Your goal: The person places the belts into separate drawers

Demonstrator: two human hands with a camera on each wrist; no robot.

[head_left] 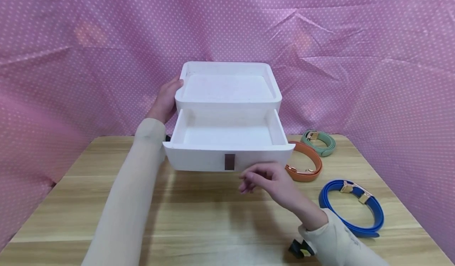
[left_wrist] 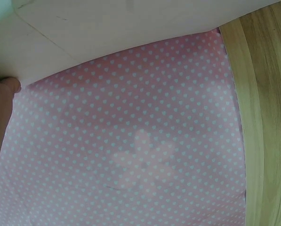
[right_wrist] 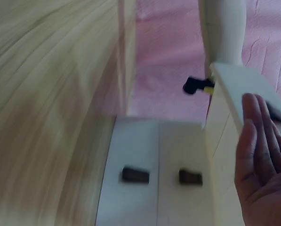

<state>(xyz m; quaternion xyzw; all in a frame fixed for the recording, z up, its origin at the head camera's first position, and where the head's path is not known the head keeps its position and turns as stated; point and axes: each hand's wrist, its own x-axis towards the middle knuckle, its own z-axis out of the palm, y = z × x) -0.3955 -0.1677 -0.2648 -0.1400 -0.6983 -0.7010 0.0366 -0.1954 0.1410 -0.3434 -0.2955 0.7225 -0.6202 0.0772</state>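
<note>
A white drawer unit (head_left: 229, 102) stands at the back of the table, its top drawer (head_left: 234, 159) pulled out and bare inside. A dark brown tab marks the middle of the drawer front. My left hand (head_left: 167, 98) holds the unit's upper left side near the back, the thumb at the top rim; most of its fingers are hidden behind the side. Just below the drawer front, right of the tab, is my right hand (head_left: 268, 179) with nothing in it. The right wrist view shows its fingers (right_wrist: 260, 136) extended near the drawer's underside, palm turned up.
Right of the unit lie three coiled belts: an orange one (head_left: 319, 165), a green one (head_left: 329, 142) and a blue one (head_left: 377, 210), with gold-coloured buckles. Lower drawer fronts (right_wrist: 178, 150) with dark tabs show in the right wrist view. Pink dotted cloth (head_left: 106, 29) hangs around the wooden table (head_left: 199, 234).
</note>
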